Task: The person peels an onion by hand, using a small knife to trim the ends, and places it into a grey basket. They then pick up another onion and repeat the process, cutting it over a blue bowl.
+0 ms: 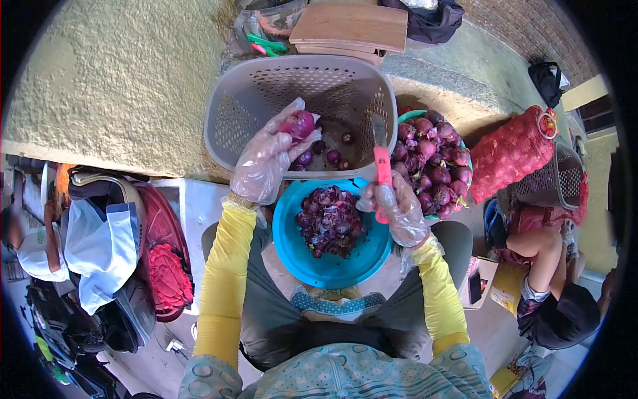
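Observation:
My left hand [260, 159], in a clear plastic glove, grips a peeled-looking red onion [298, 124] over the near side of a grey plastic basket [222, 136]. Several purple onions [333, 157] lie on the basket's floor. In my gloved right hand [401, 211] is a knife [383, 165] with a pink-red handle, its blade pointing away from me over the basket's right side. Between my knees sits a blue basin [287, 229] with a heap of onion skins and scraps [330, 219]. To the right, a green-rimmed container [470, 174] is piled with unpeeled red onions [432, 159].
A full red mesh sack [512, 154] leans at right, beside another grey basket [566, 174]. Another person [555, 292] sits at far right. Wooden boards [349, 25] stand behind my basket. Bags and cloths [106, 233] crowd the left; a cardboard box [480, 284] is near my right knee.

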Tool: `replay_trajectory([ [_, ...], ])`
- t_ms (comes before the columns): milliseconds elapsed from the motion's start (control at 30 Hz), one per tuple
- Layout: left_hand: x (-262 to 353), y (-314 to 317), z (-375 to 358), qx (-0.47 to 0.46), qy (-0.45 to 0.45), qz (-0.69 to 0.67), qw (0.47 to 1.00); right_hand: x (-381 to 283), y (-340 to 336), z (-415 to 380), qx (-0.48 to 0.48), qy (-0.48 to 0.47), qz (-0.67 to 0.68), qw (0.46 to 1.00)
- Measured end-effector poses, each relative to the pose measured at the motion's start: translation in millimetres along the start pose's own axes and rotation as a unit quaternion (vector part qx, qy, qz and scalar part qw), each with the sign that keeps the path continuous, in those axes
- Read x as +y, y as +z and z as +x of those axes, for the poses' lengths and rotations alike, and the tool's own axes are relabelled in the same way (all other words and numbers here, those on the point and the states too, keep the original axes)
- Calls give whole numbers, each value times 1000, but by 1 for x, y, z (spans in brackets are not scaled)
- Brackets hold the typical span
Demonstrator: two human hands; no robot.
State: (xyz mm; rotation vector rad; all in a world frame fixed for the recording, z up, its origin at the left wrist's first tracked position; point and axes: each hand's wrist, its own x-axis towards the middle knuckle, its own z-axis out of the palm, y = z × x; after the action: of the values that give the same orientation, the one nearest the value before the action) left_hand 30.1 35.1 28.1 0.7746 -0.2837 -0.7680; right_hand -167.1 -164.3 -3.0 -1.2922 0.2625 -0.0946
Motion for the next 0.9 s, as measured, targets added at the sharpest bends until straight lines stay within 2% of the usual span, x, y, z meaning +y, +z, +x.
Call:
replay_trajectory([
  [67,-1,0,0,-7,2,5,1000,-16,10,9,-56,-70,13,996],
  [100,-3,-2,1,-15,3,31,999,-27,13,13,-56,-70,11,996],
  [167,-3,-1,3,-22,7,56,998,-42,16,24,-80,-47,-82,992],
  [233,1,5,2,-55,7,128,990,-50,19,30,-92,-24,-58,994],
  [300,-3,1,3,-54,2,127,990,-59,23,30,-51,25,-109,992],
  [400,-6,-4,5,-51,-15,127,991,-49,16,26,-84,-18,-114,990],
  [500,-8,-7,8,-53,-26,131,990,-50,14,25,-86,-15,-121,989],
  [600,-8,-8,11,-55,-19,139,989,-41,3,31,-109,-3,-46,993],
  [700,-8,-6,12,-59,-12,137,989,-41,10,26,-88,21,-14,996],
  [800,-8,-9,11,-66,-18,133,989,-21,8,27,-81,-4,-40,996],
  [900,-8,-12,11,-65,-31,135,988,-21,11,28,-100,16,-14,995],
])
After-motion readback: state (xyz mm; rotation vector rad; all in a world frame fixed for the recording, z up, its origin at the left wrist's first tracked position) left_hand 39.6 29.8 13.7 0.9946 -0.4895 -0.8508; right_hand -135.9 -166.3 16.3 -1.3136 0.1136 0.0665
